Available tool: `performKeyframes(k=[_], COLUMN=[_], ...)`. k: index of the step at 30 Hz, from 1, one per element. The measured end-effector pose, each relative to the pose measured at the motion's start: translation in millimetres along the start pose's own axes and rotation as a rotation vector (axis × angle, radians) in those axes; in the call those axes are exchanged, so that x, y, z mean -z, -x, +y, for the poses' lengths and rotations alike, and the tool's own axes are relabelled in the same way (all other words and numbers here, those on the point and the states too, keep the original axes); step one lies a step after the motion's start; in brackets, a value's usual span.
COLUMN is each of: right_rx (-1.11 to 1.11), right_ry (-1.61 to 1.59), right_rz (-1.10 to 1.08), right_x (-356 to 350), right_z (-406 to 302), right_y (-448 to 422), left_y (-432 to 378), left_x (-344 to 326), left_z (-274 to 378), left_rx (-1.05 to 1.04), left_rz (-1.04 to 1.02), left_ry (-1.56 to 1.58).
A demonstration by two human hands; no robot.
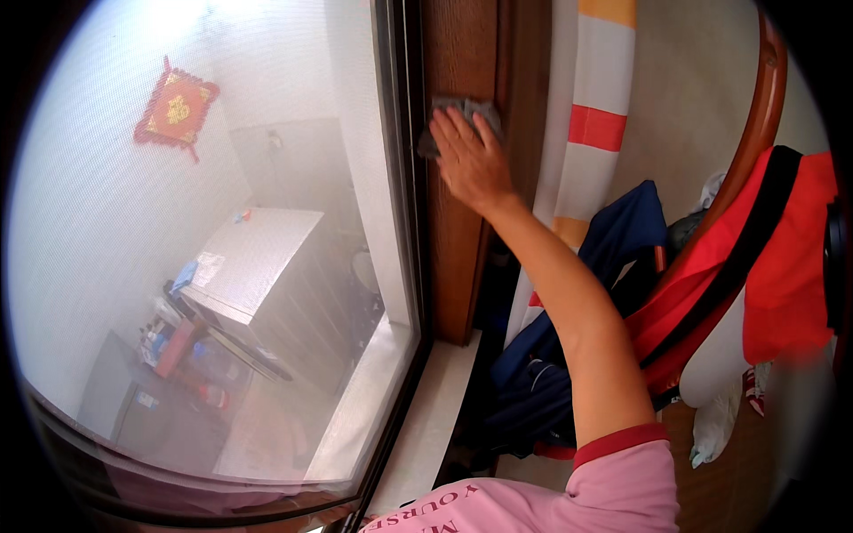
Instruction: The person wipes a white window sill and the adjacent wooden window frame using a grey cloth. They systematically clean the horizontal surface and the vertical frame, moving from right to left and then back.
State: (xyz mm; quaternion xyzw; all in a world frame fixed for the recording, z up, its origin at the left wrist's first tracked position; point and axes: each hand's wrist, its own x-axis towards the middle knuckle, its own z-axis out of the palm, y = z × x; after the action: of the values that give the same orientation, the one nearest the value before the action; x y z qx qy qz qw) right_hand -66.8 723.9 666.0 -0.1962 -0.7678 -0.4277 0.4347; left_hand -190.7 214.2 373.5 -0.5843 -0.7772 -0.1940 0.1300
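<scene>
My right hand (pixel 472 158) presses a grey cloth (pixel 492 110) flat against the brown wooden window frame (pixel 460 266). Its fingers are spread and point up and to the left over the cloth. Just left of the cloth runs the dark metal edge (pixel 414 200) of a window with a mesh screen (pixel 280 173). Below the wooden post lies a pale window sill (pixel 426 393). Of my left hand, only a small patch of skin (pixel 370 519) seems to show at the bottom edge, beside my pink shirt; the rest is hidden.
A striped curtain (pixel 593 80) hangs right of the frame. Dark blue clothing (pixel 533 393) and a red garment with a black strap (pixel 786 253) lie around a curved wooden rail (pixel 753 120). Through the screen, a white cabinet (pixel 266 260) and a red hanging ornament (pixel 178 110) show.
</scene>
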Motion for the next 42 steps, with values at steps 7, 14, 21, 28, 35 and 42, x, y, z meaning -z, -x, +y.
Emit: performKeyframes(k=[7, 14, 21, 28, 35, 42], right_rx=[0.277, 0.500, 0.538, 0.511, 0.192, -0.070], right_ry=[0.045, -0.028, -0.141, -0.128, -0.257, -0.129], right_rz=[-0.122, -0.226, -0.110, 0.072, 0.167, 0.242], right_x=[-26, -16, -16, -14, 7, 37], right_z=[-29, -23, -12, 3, 17, 53], right_y=[82, 94, 87, 68, 5, -48], left_y=[-18, -40, -53, -59, -59, -59], left_x=[4, 8, 8, 5, 8, 13], left_z=[19, 41, 50, 55, 56, 53], left_rx=[0.026, 0.066, 0.091, 0.114, 0.128, 0.112], left_rz=[-0.050, -0.082, -0.099, -0.084, -0.070, -0.044], left_ry=[0.131, 0.279, 0.310, 0.311, 0.328, 0.373])
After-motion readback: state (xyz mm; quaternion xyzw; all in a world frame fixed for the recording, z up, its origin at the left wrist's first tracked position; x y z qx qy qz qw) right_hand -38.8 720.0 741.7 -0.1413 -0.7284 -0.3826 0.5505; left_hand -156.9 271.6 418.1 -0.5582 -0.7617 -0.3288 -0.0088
